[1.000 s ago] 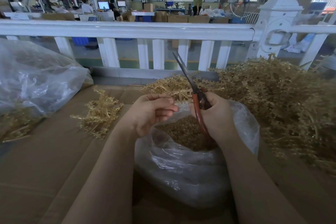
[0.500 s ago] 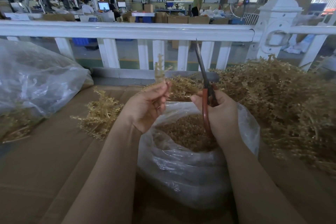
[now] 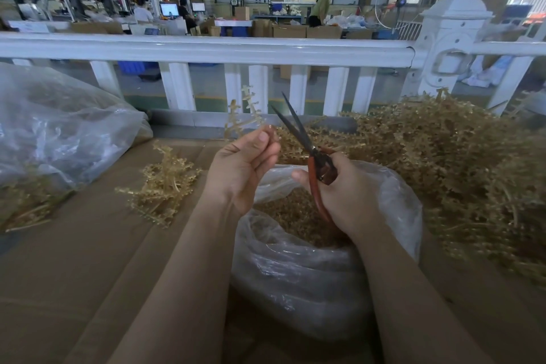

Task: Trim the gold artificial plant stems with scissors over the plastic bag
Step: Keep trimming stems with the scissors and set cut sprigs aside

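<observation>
My left hand [image 3: 245, 168] pinches a small gold plant stem [image 3: 247, 111] between thumb and fingertips and holds it upright. My right hand [image 3: 339, 195] grips red-handled scissors [image 3: 304, 145]; their dark blades are slightly parted and point up and to the left, just right of the stem. Both hands hover over a clear plastic bag [image 3: 301, 269] that holds gold trimmings. A big heap of gold stems [image 3: 443, 162] lies to the right.
A smaller pile of gold stems [image 3: 162, 183] lies on the cardboard surface [image 3: 74, 260] to the left. Another clear plastic bag [image 3: 59, 127] sits at far left. A white fence rail [image 3: 206, 50] runs behind; a workshop with people lies beyond.
My left hand has lifted the gold stem higher and upright. The scissors have tilted back to the left and their blades have parted beside the stem.
</observation>
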### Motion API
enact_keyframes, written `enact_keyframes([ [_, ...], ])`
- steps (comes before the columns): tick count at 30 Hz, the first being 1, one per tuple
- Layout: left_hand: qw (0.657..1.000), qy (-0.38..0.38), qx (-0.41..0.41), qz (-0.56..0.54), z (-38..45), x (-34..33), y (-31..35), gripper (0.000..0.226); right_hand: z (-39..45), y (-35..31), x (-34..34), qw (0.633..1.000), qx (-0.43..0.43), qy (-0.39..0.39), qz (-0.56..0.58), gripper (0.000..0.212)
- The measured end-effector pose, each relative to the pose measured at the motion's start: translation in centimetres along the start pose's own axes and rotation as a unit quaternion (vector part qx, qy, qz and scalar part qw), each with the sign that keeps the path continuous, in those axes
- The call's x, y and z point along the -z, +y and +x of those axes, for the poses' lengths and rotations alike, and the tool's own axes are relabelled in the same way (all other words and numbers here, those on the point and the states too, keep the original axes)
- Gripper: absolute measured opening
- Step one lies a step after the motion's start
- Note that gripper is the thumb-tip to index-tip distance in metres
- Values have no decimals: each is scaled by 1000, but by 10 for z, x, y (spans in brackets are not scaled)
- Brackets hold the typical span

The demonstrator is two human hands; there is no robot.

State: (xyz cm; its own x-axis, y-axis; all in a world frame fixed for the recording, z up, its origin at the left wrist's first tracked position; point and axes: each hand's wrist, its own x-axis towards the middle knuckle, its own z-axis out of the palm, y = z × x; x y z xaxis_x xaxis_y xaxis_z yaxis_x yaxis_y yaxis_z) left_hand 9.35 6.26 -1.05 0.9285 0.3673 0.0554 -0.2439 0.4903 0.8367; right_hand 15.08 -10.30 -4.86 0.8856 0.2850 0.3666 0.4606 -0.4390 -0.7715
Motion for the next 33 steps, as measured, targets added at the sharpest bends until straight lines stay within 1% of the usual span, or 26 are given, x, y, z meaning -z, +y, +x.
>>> enact_keyframes([
  [3,1000,8,-3,-8,-1,-1,0,14,0,-1,-1,999,5,-19,-30,71],
  [4,1000,11,-4,-11,-1,-2,0,14,-1,-2,-1,999,9,-19,-43,74],
  [7,1000,12,-11,-21,-1,-2,-1,17,-2,-3,-1,998,27,-15,-58,74],
  [11,1000,9,-21,-13,-2,-2,-3,14,-2,-2,-4,996,47,-6,-75,61],
  [15,1000,13,-23,10,-2,-1,-4,17,-2,-1,-3,992,53,12,-111,59],
  [19,1000,16,-24,12,-2,1,-4,18,-2,0,-4,990,61,25,-125,52],
  [24,1000,13,-20,13,-2,1,-3,34,-3,-1,-5,991,55,23,-123,59],
  [29,1000,15,-21,10,-1,2,-3,33,-3,-1,-6,990,68,27,-124,53],
  [33,1000,21,-21,-2,0,3,-2,33,-3,-3,-5,988,77,37,-127,65],
])
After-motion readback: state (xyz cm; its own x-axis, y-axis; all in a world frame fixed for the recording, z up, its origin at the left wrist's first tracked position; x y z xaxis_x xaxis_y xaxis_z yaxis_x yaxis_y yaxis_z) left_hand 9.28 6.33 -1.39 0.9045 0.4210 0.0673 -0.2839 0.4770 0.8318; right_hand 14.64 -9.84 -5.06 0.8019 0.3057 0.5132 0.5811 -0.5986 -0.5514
